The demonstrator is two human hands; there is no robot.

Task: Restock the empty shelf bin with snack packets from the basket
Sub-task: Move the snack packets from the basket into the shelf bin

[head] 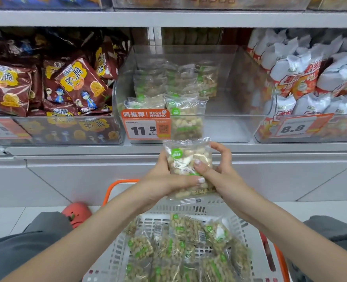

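Both hands, left hand [164,180] and right hand [215,171], grip a packet [186,159] below the bin [225,123], barely stocked, with plenty left in the basket [115,255].

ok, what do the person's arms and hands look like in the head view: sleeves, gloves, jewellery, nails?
Both forearms are bare to the frame edge: no sleeves, gloves, watch or bracelets visible. No rings show on the left hand or the right hand. The thumbnails that show carry pale, squared-off polish. Grey fabric covers both knees below.
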